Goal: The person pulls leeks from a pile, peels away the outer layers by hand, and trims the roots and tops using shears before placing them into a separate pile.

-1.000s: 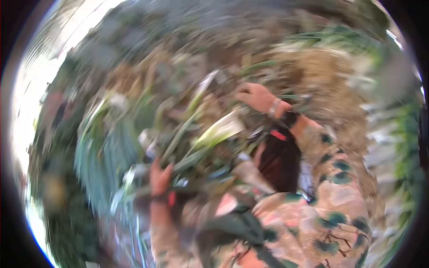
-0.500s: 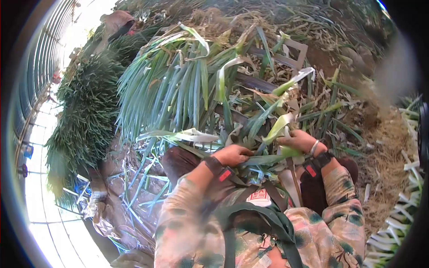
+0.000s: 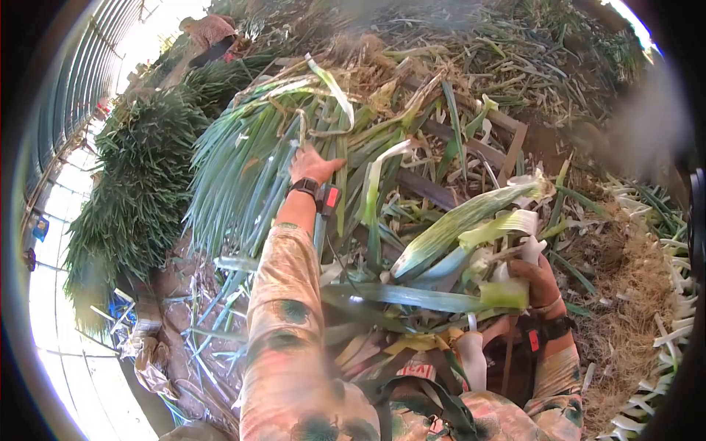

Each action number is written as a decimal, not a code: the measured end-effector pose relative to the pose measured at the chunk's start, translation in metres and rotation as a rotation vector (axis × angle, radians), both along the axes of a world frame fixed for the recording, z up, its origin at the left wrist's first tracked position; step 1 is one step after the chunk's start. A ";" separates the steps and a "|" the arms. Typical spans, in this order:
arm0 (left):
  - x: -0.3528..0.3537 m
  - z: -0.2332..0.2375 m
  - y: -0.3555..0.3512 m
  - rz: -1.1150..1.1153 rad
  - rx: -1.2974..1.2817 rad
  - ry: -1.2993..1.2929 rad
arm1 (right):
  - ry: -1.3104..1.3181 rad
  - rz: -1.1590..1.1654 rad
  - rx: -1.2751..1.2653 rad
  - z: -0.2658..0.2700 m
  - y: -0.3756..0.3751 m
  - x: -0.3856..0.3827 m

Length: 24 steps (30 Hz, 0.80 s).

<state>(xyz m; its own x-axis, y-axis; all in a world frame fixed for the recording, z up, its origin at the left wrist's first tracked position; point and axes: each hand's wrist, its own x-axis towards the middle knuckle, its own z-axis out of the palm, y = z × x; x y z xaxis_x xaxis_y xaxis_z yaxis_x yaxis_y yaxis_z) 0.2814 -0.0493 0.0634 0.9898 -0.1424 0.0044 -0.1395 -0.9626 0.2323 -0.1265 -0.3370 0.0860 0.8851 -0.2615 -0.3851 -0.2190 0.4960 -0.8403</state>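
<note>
Watching from afar, I see the left hand, thumb spread wide, on the long green leaves in the upper middle, and the right hand curled around leafy stalks at lower right.

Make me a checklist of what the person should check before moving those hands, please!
1. Left hand at the green pile: ok, it is on the long leaves.
2. Left hand's grip is firm: cannot tell, its fingertips are hidden among the leaves.
3. Right hand has a leek: ok, the fingers look curled around its pale end.
4. Space between the arms is clear: not ok, a long leaf stretches across it.
5. Wristbands are on: ok, one on each wrist.
6. Other person is out of the way: ok, well back past the piles.
</note>
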 end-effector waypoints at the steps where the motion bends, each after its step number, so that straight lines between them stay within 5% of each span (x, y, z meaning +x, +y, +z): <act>1: 0.004 -0.004 0.000 0.064 0.001 0.080 | 0.013 -0.014 -0.021 0.002 -0.003 0.001; 7: 0.029 0.003 0.006 0.087 0.062 0.216 | -0.094 -0.034 0.082 0.016 0.012 0.015; 11: 0.025 0.005 0.017 0.051 0.013 0.226 | 0.146 0.203 -0.166 -0.012 0.026 0.014; 13: 0.012 0.002 0.019 0.010 -0.022 0.174 | 0.245 0.467 -0.529 0.011 0.049 0.022; 14: -0.003 0.006 0.015 0.031 0.002 0.152 | -0.001 0.718 -1.023 -0.034 0.031 0.012; 16: -0.023 0.014 0.011 -0.053 0.025 0.114 | 0.073 0.639 -1.166 -0.059 -0.002 0.011; 18: -0.044 0.024 0.011 -0.147 0.046 0.044 | 0.021 0.169 -0.639 -0.060 -0.039 0.010; 19: -0.058 0.034 0.009 -0.176 0.048 0.061 | -0.058 -0.239 -0.033 -0.055 -0.062 0.011; 21: -0.082 0.059 0.010 -0.235 0.051 0.089 | -0.324 -0.657 0.120 -0.056 -0.098 0.003; 23: -0.107 0.074 0.023 -0.306 0.012 0.076 | -0.378 -0.841 0.332 -0.013 -0.071 0.009; 24: -0.121 0.088 0.032 -0.334 0.036 0.090 | -0.289 -0.720 0.133 -0.043 -0.072 0.007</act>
<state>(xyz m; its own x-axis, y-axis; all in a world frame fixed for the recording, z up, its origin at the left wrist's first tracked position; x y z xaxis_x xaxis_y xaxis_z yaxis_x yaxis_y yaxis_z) 0.1601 -0.0175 0.1519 0.8847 -0.4571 -0.0912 -0.4288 -0.8749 0.2250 -0.1197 -0.4091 0.0435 0.5850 -0.7765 -0.2340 0.4127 0.5334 -0.7383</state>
